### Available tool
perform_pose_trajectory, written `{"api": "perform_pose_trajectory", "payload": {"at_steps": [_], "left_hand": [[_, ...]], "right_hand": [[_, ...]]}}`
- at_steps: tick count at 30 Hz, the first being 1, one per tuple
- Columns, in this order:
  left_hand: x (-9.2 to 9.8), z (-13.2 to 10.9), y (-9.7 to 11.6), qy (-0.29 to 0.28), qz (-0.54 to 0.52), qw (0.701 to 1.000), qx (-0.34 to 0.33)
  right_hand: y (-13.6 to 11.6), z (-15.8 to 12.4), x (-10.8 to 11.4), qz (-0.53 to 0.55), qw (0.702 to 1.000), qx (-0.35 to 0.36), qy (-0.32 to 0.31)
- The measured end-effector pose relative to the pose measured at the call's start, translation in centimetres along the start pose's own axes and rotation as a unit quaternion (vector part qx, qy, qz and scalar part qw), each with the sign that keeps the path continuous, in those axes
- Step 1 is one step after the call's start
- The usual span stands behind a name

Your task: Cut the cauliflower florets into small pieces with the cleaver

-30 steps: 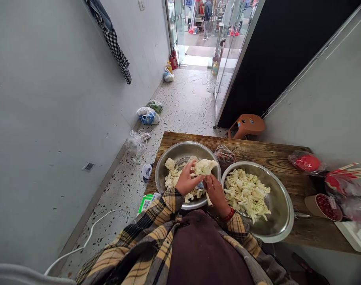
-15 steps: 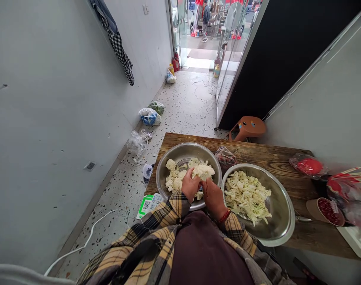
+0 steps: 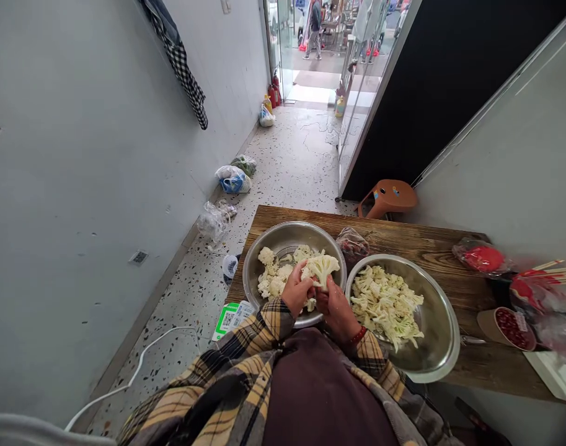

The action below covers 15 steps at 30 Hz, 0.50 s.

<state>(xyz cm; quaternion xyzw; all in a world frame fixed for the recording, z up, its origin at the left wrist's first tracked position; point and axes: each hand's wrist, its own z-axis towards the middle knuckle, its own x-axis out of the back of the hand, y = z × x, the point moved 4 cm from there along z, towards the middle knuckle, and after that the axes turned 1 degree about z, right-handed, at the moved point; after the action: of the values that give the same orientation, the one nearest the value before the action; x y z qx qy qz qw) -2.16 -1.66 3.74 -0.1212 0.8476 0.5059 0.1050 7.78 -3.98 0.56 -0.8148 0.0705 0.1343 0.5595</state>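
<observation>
Currently, head view: the left hand (image 3: 297,291) and the right hand (image 3: 336,308) are both grasping one white, branching cauliflower chunk (image 3: 323,267). They are holding it in the air just over the near-right edge of the round stainless-steel bowl (image 3: 283,238), which is carrying large white florets (image 3: 271,279). The left fingers are closing on the chunk's left flank. The right fingers are pinching its pale stem from the chunk's 6 o'clock. A red bead bracelet (image 3: 357,336) is circling the right wrist.

At 3 o'clock of the hands, a second, wider steel bowl (image 3: 438,328) is holding small cut cauliflower pieces (image 3: 385,303), and the two rims are lying just beside each other. Both bowls are resting on the brown plank table (image 3: 417,241). Beyond the table's 12 o'clock edge, an orange plastic stool (image 3: 389,195) is standing on the speckled floor (image 3: 301,161). Toward the table's 3 o'clock end, a brown paper cup (image 3: 506,325) of red bits is sitting near a clear bag of red items (image 3: 482,257).
</observation>
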Motion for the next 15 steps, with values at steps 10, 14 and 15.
{"api": "perform_pose_trajectory", "payload": {"at_steps": [10,14,15], "left_hand": [[3.7,0.3,1.6,-0.021,-0.035,0.999,0.005],[4.0,0.4,1.9,-0.04,-0.013,0.998,0.044],[3.5,0.4,1.7,-0.058,-0.005,0.997,0.055]], "right_hand": [[0.5,0.6,1.5,0.139,0.985,-0.082,0.06],[-0.4,0.6,2.1,-0.078,0.994,0.021,0.069],[-0.5,0.6,1.8,-0.134,0.988,0.049,0.062]]}}
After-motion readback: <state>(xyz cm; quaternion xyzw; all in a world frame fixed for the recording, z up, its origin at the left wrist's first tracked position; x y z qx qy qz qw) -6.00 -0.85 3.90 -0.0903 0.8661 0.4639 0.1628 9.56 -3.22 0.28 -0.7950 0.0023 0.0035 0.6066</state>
